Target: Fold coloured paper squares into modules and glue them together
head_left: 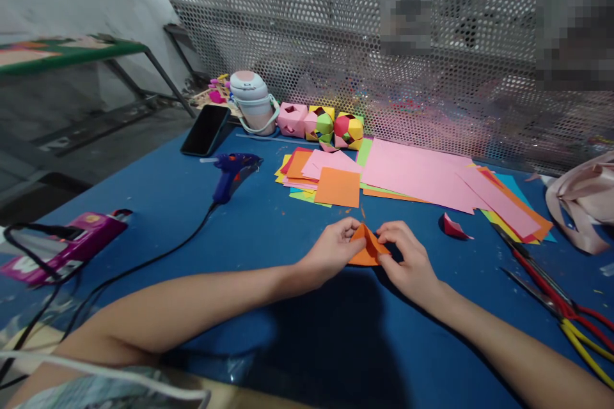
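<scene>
A white cord (105, 372) lies nearest; the magenta power strip (98, 235) bears illegible markings (73, 268). Left fingers (353, 248) and right fingers (396, 231) pinch folded orange paper (363, 259) over the blue counter (273, 223), before perforated metal (307, 25).

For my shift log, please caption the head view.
Both hands pinch folded orange paper at a blue tabletop, with a glue gun to the left and scissors to the right.

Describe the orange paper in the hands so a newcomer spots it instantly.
On the blue table, find where the left hand and right hand are close together. The orange paper is held in their fingers. Unlike the flat orange square just beyond it, this one is creased and rises to a peak.
</scene>
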Available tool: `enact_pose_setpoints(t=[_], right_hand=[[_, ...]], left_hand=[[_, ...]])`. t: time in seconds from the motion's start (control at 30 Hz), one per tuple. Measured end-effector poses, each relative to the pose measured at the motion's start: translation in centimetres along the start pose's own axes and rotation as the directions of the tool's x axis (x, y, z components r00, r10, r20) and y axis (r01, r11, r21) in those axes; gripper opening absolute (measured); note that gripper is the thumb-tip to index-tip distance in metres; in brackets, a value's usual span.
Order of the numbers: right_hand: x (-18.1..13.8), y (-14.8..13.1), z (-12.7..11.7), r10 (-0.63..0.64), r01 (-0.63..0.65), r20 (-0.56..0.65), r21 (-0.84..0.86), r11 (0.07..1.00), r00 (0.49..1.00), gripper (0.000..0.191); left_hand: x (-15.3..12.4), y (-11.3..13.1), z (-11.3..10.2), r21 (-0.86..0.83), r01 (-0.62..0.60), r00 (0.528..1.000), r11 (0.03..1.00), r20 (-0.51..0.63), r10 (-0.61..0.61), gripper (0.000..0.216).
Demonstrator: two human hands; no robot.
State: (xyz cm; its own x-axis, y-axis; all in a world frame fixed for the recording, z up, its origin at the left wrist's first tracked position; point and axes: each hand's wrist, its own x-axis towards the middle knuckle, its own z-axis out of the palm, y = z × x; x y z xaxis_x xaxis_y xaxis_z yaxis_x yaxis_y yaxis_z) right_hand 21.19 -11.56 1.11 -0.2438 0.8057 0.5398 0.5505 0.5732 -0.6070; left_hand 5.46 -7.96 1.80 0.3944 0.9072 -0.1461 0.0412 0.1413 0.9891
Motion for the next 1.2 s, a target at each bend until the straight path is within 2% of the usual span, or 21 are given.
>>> enact_pose_setpoints(t=[0.1, 0.23, 0.37, 0.5, 0.6, 0.8, 0.93, 1.03, 1.2], right_hand=[[-0.01, -0.14, -0.34, -0.017, 0.017, 0.042, -0.005, 1.0, 0.999, 0.015], [-0.02, -0.29, -0.64, -0.019, 0.017, 0.097, 0.03, 0.999, 0.995, 0.011], [-0.06, -0.25, -0.21, 0.026, -0.026, -0.006, -0.017, 1.0, 1.0, 0.007], [-0.06, -0.06, 0.16, 0.057, -0.059, -0.066, -0.029, 0.998, 0.996, 0.014], [-0.1, -0.04, 0.15, 0.013, -0.015, -0.046, -0.031, 0.999, 0.999, 0.017], [-0.06, -0.59, -0.34, -0.021, 0.021, 0.058, 0.014, 1.0, 0.998, 0.014], [0.12, -0.73, -0.44, 0.059, -0.062, 0.051, 0.063, 0.996, 0.997, 0.013], [0.18, -0.61, -0.15, 0.164, -0.165, 0.025, 0.109, 0.98, 0.986, 0.005], [0.22, -0.41, 0.1, 0.294, -0.304, 0.084, 0.151, 0.941, 0.952, 0.007]], left_hand=[[0.14, -0.62, -0.18, 0.024, -0.032, 0.998, 0.999, 0.046, 0.031, 0.012], [0.28, -1.06, -0.48, 0.128, -0.068, 0.997, 0.99, 0.034, 0.064, 0.016], [0.19, -0.77, -0.44, 0.216, -0.075, 0.997, 0.973, -0.014, 0.08, 0.02], [0.05, -0.35, -0.07, 0.149, -0.02, 1.0, 0.989, -0.013, 0.022, 0.019], [0.03, -0.34, 0.02, 0.122, 0.004, 1.0, 0.992, -0.008, -0.003, 0.021], [0.16, -0.87, -0.29, 0.167, -0.053, 0.998, 0.985, -0.025, 0.058, 0.015], [0.16, -1.05, -0.26, 0.125, -0.064, 0.998, 0.99, -0.009, 0.066, 0.015], [0.16, -1.02, -0.17, 0.086, -0.064, 0.998, 0.994, 0.005, 0.064, 0.016], [0.14, -0.68, -0.2, 0.064, -0.077, 0.997, 0.995, 0.033, 0.075, 0.009]])
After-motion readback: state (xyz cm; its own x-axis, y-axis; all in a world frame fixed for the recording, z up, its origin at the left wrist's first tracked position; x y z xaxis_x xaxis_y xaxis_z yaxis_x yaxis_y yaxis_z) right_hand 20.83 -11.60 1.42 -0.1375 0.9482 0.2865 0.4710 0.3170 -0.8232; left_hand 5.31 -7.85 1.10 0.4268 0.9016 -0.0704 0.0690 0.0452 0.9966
